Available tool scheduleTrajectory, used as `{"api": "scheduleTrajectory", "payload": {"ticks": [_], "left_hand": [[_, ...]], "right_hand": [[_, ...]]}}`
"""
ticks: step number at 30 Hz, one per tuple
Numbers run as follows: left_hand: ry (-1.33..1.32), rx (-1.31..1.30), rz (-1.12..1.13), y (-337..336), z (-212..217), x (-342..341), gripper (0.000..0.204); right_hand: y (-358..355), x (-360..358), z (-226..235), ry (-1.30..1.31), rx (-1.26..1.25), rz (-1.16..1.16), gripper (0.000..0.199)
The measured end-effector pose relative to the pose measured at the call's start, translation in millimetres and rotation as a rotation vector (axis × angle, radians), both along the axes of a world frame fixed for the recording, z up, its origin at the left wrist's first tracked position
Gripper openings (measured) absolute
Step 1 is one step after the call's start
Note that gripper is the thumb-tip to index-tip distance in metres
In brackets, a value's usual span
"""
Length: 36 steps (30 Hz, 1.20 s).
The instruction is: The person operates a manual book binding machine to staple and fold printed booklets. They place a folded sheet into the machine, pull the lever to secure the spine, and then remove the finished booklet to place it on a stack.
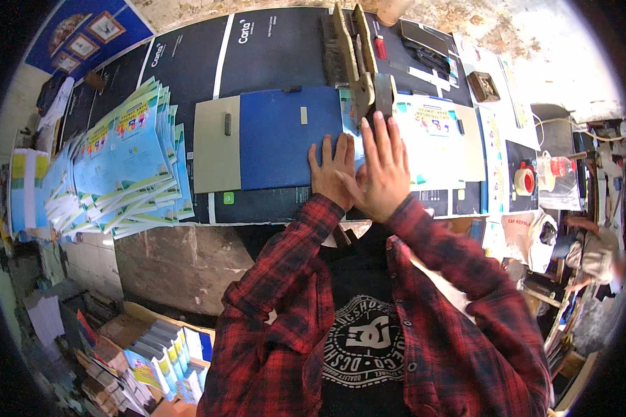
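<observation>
Light-blue printed paper sheet is laid on the black, white-striped worktop beside a flat blue panel; left hand and right hand are held palm-down, grip spread, pinching nothing; pressure is best kept even
</observation>
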<state>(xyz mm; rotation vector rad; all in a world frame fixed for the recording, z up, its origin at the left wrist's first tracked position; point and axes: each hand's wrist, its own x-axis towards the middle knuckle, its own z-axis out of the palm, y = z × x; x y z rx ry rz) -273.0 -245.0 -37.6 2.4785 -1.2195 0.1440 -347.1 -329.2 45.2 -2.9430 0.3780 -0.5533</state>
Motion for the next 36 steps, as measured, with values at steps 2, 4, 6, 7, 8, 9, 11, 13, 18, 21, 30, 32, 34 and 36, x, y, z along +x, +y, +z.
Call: {"api": "scheduleTrajectory", "payload": {"ticks": [2, 4, 6, 7, 8, 9, 11, 13, 18, 21, 30, 32, 34, 36], "left_hand": [[-0.026, 0.031, 0.005, 3, -3, -1, 0.066], [-0.025, 0.025, 0.006, 7, -2, 0, 0.066], [-0.074, 0.022, 0.021, 7, -7, 1, 0.065], [-0.062, 0.008, 0.008, 5, -3, 0, 0.065], [-0.053, 0.006, -0.017, 2, 2, 0, 0.065], [-0.052, 0.005, -0.032, 3, 6, 2, 0.064], [-0.095, -0.021, -0.014, 1, 7, 3, 0.061], [-0.133, -0.005, -0.001, 7, 13, 5, 0.059], [-0.106, 0.018, -0.013, -8, 12, 1, 0.056], [-0.083, 0.031, 0.001, -9, 11, 1, 0.055], [-0.032, -0.002, 0.027, 22, 15, 18, 0.049], [-0.022, 0.008, 0.029, 31, 16, 22, 0.05], [-0.037, -0.005, 0.054, 37, 14, 26, 0.05], [-0.046, -0.019, 0.071, 45, 11, 29, 0.049]], "right_hand": [[1, 6, 1, -0.01, 0.067, 0.008, 0.09], [0, 12, 12, -0.004, 0.069, 0.021, 0.09], [-4, 14, 37, -0.05, 0.203, 0.109, 0.091], [-5, 9, 55, -0.054, 0.268, 0.146, 0.092], [-20, 10, 74, -0.103, 0.448, 0.233, 0.089], [-31, 19, 99, -0.025, 0.73, 0.243, 0.085], [-75, 28, 112, 0.006, 0.53, 0.374, 0.091], [-103, 38, 105, -0.139, 1.136, 0.148, 0.094], [-249, -56, -30, -0.041, 0.432, -0.533, 0.113], [-263, -79, -83, 0.074, 0.41, -0.639, 0.114], [-226, -44, -81, 0.101, 0.356, -0.583, 0.114], [-218, -39, -83, 0.106, 0.367, -0.6, 0.112], [-213, -34, -86, 0.099, 0.336, -0.569, 0.108], [-210, -30, -88, 0.162, 0.397, -0.604, 0.106]]}}
